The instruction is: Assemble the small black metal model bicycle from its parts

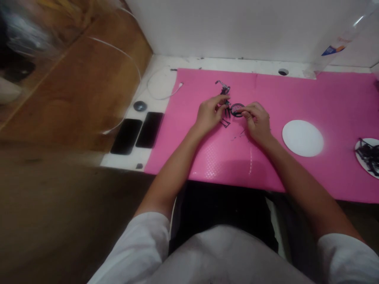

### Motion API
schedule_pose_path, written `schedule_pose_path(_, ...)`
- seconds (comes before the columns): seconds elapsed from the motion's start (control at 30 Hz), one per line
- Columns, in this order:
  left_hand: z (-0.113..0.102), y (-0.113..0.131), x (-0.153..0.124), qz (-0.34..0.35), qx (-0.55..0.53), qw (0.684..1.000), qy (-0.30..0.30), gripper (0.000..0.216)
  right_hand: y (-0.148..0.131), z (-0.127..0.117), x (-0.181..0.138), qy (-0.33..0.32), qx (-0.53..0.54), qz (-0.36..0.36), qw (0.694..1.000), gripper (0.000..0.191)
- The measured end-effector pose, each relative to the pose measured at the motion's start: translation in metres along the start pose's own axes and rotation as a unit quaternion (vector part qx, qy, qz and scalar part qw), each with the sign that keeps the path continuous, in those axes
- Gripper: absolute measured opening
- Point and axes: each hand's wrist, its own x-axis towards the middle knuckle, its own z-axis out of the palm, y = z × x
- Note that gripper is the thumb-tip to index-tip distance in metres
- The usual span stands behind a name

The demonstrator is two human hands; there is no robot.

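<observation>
A small model bicycle (225,90) is between my hands over the pink mat (177,150). My left hand (209,113) is closed on its dark frame, with the handlebar end pointing away from me. To the right is a spoked black wheel (237,107), its lower edge pinched between the thumb and finger of my right hand (257,120). Whether the wheel is joined to the frame is too small to tell. A little dark bracket-shaped part (225,123) shows just below the frame. Several tiny parts (242,134) lie on the mat near my right hand.
A white round plate (302,138) lies to the right; another plate (363,162) beyond it holds dark parts. On the left are two phones (126,136), a dark round object (140,106) and a white cable (164,98). A clear plastic bottle (340,45) stands at the back right, before the white wall (237,27).
</observation>
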Motion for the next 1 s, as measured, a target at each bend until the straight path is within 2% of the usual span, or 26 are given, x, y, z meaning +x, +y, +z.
schedule_pose_path(0.2, 0.004, -0.007, 0.0, -0.002, -0.002, 1.0, 0.015, 0.03, 0.002, 0.0, -0.002, 0.02, -0.024, -0.018, 0.999, 0.034)
schedule_pose_path(0.73, 0.009, -0.008, -0.002, 0.021, -0.035, 0.999, 0.011, 0.035, 0.009, 0.006, -0.007, -0.046, -0.039, 0.001, 0.998, 0.03)
schedule_pose_path(1.0, 0.008, -0.005, -0.003, 0.023, -0.019, 1.0, 0.002, 0.034, 0.012, 0.008, -0.008, -0.05, -0.062, 0.0, 0.997, 0.029)
